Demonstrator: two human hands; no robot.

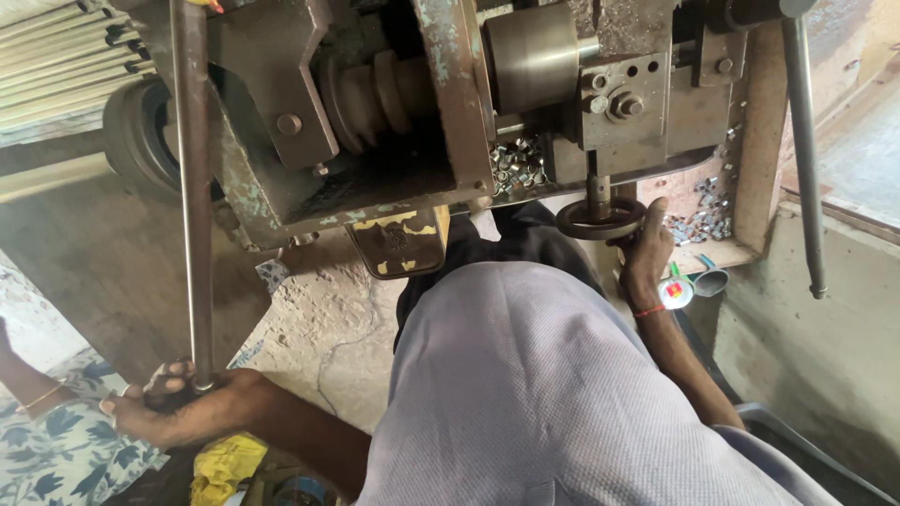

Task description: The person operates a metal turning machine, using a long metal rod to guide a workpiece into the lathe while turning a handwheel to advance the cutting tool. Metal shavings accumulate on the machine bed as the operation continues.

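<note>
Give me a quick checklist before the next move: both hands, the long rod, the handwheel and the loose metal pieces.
1. Left hand closed around the long rod's lower end: ok.
2. Right hand on the handwheel: ok.
3. Rod running up into the machine, seating there: cannot tell.
4. Small metal pieces piled beside the spindle, loose: not ok.
5. Another person's arm near the left hand: not ok.

At twelve o'clock I see small metal nuts [517,167] heaped in the machine tray; at three, a grey tin cup [712,279]; at seven, yellow cloth [223,464] and blue floral fabric [66,450].
</note>
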